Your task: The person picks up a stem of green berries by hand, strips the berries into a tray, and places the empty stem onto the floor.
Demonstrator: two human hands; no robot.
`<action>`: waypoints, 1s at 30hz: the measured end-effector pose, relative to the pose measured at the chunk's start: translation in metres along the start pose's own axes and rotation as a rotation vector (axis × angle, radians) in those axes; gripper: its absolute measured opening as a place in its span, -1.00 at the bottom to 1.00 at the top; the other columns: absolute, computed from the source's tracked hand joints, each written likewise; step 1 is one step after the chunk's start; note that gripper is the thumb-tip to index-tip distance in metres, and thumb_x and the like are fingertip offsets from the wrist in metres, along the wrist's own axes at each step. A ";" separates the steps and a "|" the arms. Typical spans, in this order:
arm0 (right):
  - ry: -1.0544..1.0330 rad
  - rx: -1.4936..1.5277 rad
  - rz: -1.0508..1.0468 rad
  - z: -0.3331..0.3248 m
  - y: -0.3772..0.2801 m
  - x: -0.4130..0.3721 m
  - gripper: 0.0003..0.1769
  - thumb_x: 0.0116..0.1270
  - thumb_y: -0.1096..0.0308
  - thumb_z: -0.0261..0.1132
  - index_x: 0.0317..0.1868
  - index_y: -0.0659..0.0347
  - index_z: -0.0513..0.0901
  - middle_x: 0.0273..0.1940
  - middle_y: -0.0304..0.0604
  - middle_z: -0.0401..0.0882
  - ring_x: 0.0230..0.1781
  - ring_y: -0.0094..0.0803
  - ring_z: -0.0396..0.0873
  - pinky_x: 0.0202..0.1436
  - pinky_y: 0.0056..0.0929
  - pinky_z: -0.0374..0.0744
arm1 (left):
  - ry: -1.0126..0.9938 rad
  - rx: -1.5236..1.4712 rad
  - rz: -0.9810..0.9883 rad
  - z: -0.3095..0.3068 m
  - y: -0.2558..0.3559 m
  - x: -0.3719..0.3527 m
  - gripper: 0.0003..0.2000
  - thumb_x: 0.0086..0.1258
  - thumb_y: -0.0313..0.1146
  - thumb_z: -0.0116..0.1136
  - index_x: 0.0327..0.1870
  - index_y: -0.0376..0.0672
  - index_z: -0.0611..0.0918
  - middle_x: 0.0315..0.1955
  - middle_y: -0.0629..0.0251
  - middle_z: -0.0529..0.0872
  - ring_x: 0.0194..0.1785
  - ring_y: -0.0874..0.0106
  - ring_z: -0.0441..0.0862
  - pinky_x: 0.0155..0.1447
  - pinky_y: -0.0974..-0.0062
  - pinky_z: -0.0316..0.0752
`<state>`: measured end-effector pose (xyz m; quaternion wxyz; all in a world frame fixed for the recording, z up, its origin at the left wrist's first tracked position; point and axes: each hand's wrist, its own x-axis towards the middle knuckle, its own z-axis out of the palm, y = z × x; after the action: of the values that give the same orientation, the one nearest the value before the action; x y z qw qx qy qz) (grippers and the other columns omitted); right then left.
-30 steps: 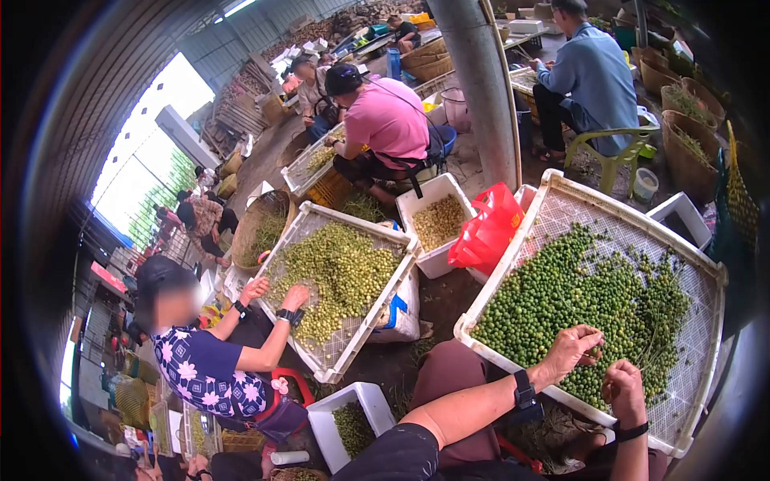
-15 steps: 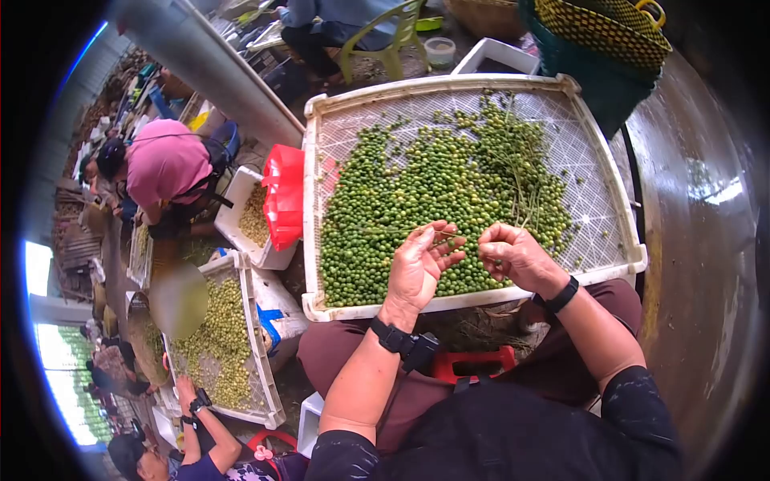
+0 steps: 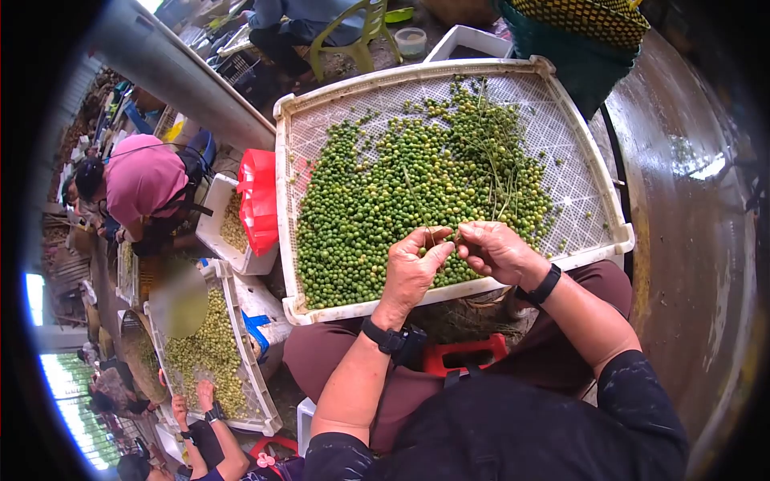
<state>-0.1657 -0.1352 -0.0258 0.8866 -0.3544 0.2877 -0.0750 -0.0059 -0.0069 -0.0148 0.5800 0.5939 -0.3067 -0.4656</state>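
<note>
A white mesh tray holds a thick layer of small round green fruits, some of them yellowish. Thin green stems lie over the fruits at the tray's right side. Above the near edge, my left hand pinches a thin stem that sticks up from its fingers. My right hand is close beside it, thumb and fingers pressed together at the stem's lower end; what exactly lies between them is too small to tell.
A red bag and a white box stand left of the tray. Lower left, a co-worker's hands are at another fruit tray. A person in pink bends nearby. A red stool is below.
My left hand has turned and closed on the stem, which now points upward. Both hands have come closer together. The whole view has shifted, with the tray now further left.
</note>
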 end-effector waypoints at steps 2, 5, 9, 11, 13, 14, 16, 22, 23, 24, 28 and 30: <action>0.021 -0.021 -0.005 0.003 0.002 0.001 -0.72 0.58 0.08 0.27 -0.14 0.12 0.56 -0.33 -0.33 0.65 -0.55 -0.68 0.48 -0.61 -0.69 0.39 | 0.024 0.147 0.111 0.003 0.002 -0.001 -0.83 0.44 -0.46 0.34 -0.02 -0.28 0.74 -0.31 0.41 0.78 -0.33 0.66 0.62 -0.20 0.64 0.52; 0.051 -0.036 -0.014 0.007 0.007 0.003 -0.71 0.58 0.05 0.26 -0.17 0.09 0.56 -0.35 -0.38 0.64 -0.55 -0.70 0.47 -0.60 -0.69 0.37 | 0.052 0.232 0.248 0.007 -0.007 0.000 -0.87 0.41 -0.51 0.35 -0.08 -0.29 0.75 -0.31 0.36 0.77 -0.30 0.59 0.65 -0.14 0.59 0.55; 0.075 -0.068 0.019 0.005 0.014 0.005 -0.71 0.57 0.04 0.28 -0.18 0.06 0.56 -0.36 -0.39 0.64 -0.54 -0.70 0.47 -0.57 -0.68 0.36 | 0.126 0.384 0.379 0.009 -0.007 0.001 -0.92 0.36 -0.56 0.33 -0.18 -0.26 0.77 -0.34 0.26 0.73 -0.26 0.45 0.69 -0.16 0.51 0.54; 0.096 -0.101 0.027 0.008 0.014 0.004 -0.71 0.56 0.04 0.29 -0.18 0.08 0.57 -0.37 -0.38 0.64 -0.54 -0.69 0.48 -0.56 -0.67 0.36 | 0.140 0.450 0.412 0.008 -0.006 0.001 -0.94 0.35 -0.57 0.32 -0.20 -0.27 0.75 -0.35 0.22 0.72 -0.28 0.39 0.69 -0.18 0.46 0.54; 0.112 -0.126 0.021 0.008 0.015 0.004 -0.71 0.56 0.05 0.29 -0.17 0.10 0.58 -0.37 -0.37 0.64 -0.53 -0.68 0.48 -0.56 -0.66 0.37 | 0.137 0.536 0.481 0.008 -0.008 0.003 -0.95 0.37 -0.55 0.27 -0.21 -0.26 0.67 -0.35 0.13 0.66 -0.30 0.16 0.69 -0.22 0.30 0.56; 0.111 -0.148 0.028 0.008 0.014 0.004 -0.71 0.55 0.06 0.30 -0.18 0.10 0.58 -0.38 -0.36 0.64 -0.53 -0.67 0.49 -0.55 -0.66 0.38 | 0.133 0.571 0.487 0.008 -0.010 0.003 -0.95 0.37 -0.54 0.25 -0.20 -0.25 0.65 -0.33 0.13 0.65 -0.29 0.13 0.68 -0.22 0.27 0.56; 0.112 -0.191 0.043 0.007 0.013 0.004 -0.72 0.55 0.08 0.30 -0.18 0.12 0.60 -0.38 -0.35 0.64 -0.53 -0.66 0.49 -0.55 -0.65 0.39 | 0.122 0.640 0.498 0.009 -0.012 0.002 -0.94 0.39 -0.53 0.21 -0.17 -0.23 0.62 -0.30 0.13 0.63 -0.28 0.07 0.66 -0.21 0.22 0.55; 0.048 -0.242 -0.009 0.008 0.002 -0.002 -0.74 0.52 0.11 0.34 -0.23 0.11 0.60 -0.39 -0.33 0.66 -0.56 -0.65 0.54 -0.56 -0.66 0.41 | 0.153 0.583 0.407 0.008 -0.022 0.004 -0.95 0.48 -0.49 0.17 -0.17 -0.27 0.57 -0.36 0.21 0.60 -0.33 0.29 0.61 -0.23 0.32 0.50; 0.048 -0.272 -0.069 0.009 -0.001 -0.003 -0.77 0.49 0.16 0.38 -0.23 0.12 0.62 -0.39 -0.33 0.66 -0.54 -0.63 0.55 -0.52 -0.63 0.47 | 0.150 0.517 0.355 0.008 -0.026 0.005 -0.94 0.50 -0.47 0.17 -0.17 -0.25 0.57 -0.39 0.27 0.60 -0.37 0.38 0.60 -0.27 0.37 0.49; 0.029 -0.350 -0.146 0.005 -0.005 -0.002 -0.78 0.44 0.24 0.39 -0.14 0.23 0.67 -0.32 -0.28 0.69 -0.41 -0.58 0.61 -0.31 -0.58 0.58 | 0.145 0.451 0.304 0.007 -0.027 0.006 -0.93 0.52 -0.44 0.17 -0.18 -0.24 0.57 -0.42 0.33 0.60 -0.40 0.47 0.58 -0.30 0.41 0.48; 0.117 -1.114 -0.625 -0.008 -0.016 0.001 -0.74 0.28 0.36 0.42 -0.02 0.18 0.75 0.18 -0.10 0.67 0.28 -0.24 0.54 0.39 -0.23 0.48 | -0.035 0.162 -0.052 0.010 -0.008 -0.002 -0.88 0.56 -0.34 0.21 -0.20 -0.17 0.63 -0.49 0.52 0.61 -0.47 0.69 0.51 -0.40 0.61 0.42; 0.193 -1.255 -0.696 -0.011 -0.018 0.003 -0.77 0.28 0.36 0.43 -0.06 0.17 0.76 0.27 -0.09 0.62 0.38 -0.22 0.48 0.49 -0.18 0.39 | -0.099 0.135 -0.066 0.012 -0.018 -0.003 -0.87 0.55 -0.32 0.23 -0.18 -0.18 0.66 -0.51 0.51 0.62 -0.47 0.69 0.53 -0.40 0.63 0.43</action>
<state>-0.1683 -0.1557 -0.0210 0.4116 -0.8594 0.2240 -0.2046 -0.0210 -0.0062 -0.0304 0.5071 0.6176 -0.3460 -0.4917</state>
